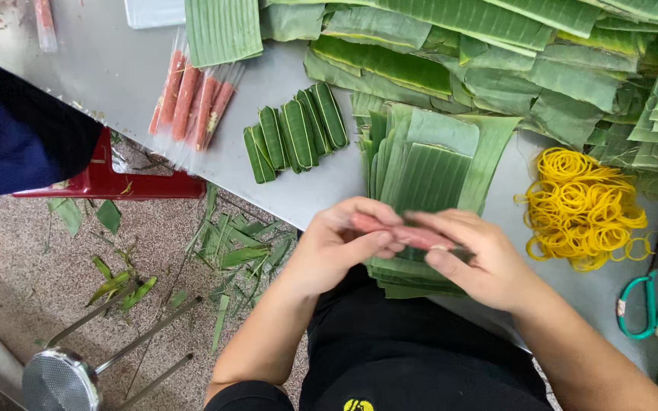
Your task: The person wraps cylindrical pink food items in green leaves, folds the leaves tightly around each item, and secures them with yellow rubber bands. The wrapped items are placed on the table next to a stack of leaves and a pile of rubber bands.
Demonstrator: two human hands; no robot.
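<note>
My left hand (336, 247) and my right hand (477, 259) meet over a stack of cut banana leaf strips (428, 164) at the near edge of the grey table (306, 186). Between their fingers they hold one pink sausage stick (405, 232) lying sideways. Both hands are closed on it, the left at one end, the right at the other. The leaf stack runs away from me under the hands.
Several leaf-wrapped green rolls (296, 133) lie left of the stack. Wrapped pink sausages (192, 99) sit further left. A heap of yellow rubber bands (579, 205) and teal-handled scissors (653, 304) lie at the right. Loose banana leaves (496, 61) pile up behind. A red stool (108, 179) and another person's dark sleeve (9, 137) are at left.
</note>
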